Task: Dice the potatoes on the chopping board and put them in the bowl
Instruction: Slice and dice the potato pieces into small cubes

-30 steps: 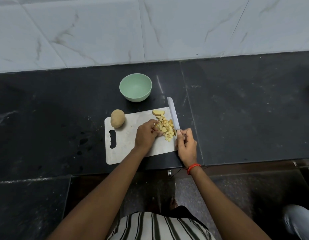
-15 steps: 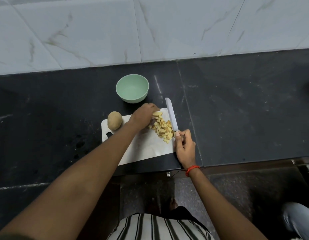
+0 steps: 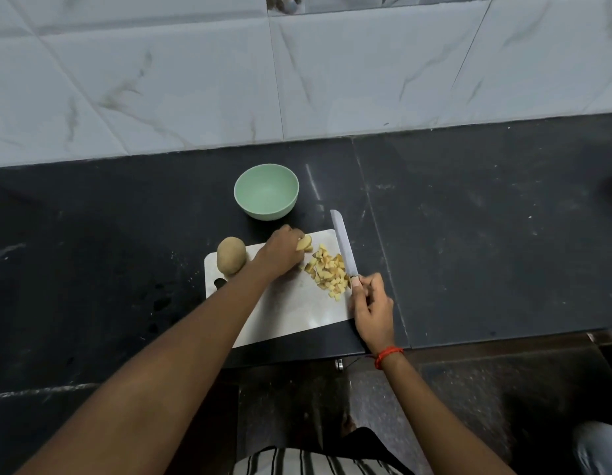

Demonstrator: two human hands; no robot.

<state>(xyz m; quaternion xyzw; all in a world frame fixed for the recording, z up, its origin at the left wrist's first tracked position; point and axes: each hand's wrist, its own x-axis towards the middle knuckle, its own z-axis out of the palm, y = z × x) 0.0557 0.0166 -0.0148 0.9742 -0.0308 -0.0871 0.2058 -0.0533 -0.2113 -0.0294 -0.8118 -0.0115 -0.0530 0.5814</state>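
On the chopping board (image 3: 291, 310), the left hand (image 3: 280, 253) pinches a potato piece (image 3: 305, 243) at the far edge, likely for dicing, while the right hand (image 3: 371, 308) grips the knife (image 3: 344, 243) right of the diced pile (image 3: 328, 272).

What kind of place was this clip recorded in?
Probably a home kitchen: a dark stone counter against a tiled wall, diced potato on a chopping board, and a knife in the right hand.

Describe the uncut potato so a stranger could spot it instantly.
On the black counter lies a white chopping board, near the green bowl. At its far left corner sits the whole potato, brown-skinned and uncut, unlike the pale diced pieces.
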